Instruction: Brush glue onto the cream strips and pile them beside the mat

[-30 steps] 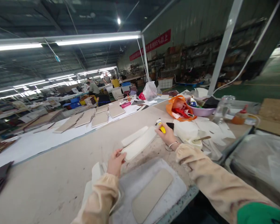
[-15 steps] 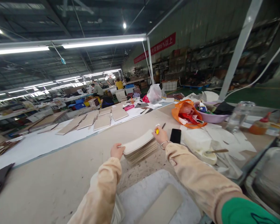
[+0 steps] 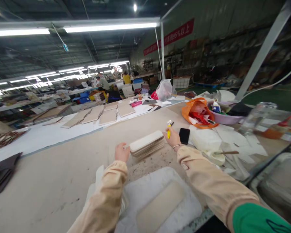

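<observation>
A stack of off-white, rounded-corner strips [image 3: 146,143] stands on the table in front of me, its top piece lying flat. My left hand [image 3: 122,152] is at the stack's left end, fingers apart and curved, holding nothing. At the right end is my right hand [image 3: 172,138], closed around a small yellow-handled tool [image 3: 168,132] with a pale end; its exact kind is unclear. Nearer to me, a single beige strip [image 3: 160,207] rests on a whitish marble-like slab [image 3: 135,191]. More pale pieces lie partly hidden under my left forearm.
Right of my hand lie a black phone [image 3: 184,136], a white container [image 3: 206,140] and paper scraps. Behind them stand an orange bag [image 3: 196,111], a lilac basin [image 3: 226,119] and a glass jar [image 3: 258,118]. Flat beige panels [image 3: 108,117] lie at the far left; people work beyond.
The top strip, bent up between both hands before, now lies flat on the stack. My left hand has let go of its end. The yellow tool stands more upright in my right hand.
</observation>
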{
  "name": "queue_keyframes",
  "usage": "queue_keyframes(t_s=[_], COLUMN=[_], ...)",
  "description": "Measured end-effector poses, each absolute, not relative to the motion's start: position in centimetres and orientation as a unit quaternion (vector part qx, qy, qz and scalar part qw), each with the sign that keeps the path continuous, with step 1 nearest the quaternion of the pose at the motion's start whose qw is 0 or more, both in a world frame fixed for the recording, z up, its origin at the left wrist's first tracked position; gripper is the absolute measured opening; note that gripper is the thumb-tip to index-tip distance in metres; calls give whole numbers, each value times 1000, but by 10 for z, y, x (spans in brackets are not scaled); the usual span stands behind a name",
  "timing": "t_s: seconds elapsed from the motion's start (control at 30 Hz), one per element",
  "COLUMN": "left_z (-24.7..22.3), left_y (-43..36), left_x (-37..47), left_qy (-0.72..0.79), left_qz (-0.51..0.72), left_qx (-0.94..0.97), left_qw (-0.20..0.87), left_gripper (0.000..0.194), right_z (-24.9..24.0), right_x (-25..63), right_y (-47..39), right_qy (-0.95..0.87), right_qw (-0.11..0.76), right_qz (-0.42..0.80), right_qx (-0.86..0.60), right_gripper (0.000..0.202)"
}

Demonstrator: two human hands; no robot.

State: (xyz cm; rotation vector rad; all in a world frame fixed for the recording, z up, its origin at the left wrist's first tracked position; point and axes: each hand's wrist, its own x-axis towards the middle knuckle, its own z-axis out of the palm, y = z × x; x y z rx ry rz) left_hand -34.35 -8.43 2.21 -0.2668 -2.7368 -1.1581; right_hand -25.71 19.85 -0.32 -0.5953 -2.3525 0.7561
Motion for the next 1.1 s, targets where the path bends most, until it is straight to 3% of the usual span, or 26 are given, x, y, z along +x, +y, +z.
queue_keyframes(t_s=[0.17, 0.3, 0.43, 0.7, 1.1], left_z=[-15, -69, -107, -108, -118], left_y=[-131, -184, -217, -218, -219], left_x=[-244, -144, -90, -83, -83], left_qy=[-881, -879, -884, -886, -878], left_qz=[-420, -380, -310, -226, -256], left_qx=[-191, -272, -334, -395, -386], left_qw=[105, 96, 105, 86, 121], left_gripper=[38, 39, 23, 30, 21], right_z=[-11, -24, -45, -50, -63], right_x=[-174, -87, -32, -23, -47], right_y=[183, 155, 111, 33, -4], right_qy=[-863, -851, -776, -736, -758], right_qw=[347, 280, 197, 63, 12], right_qz=[355, 437, 590, 665, 648], right_qx=[-92, -76, -109, -111, -73], right_gripper=[19, 20, 25, 30, 23])
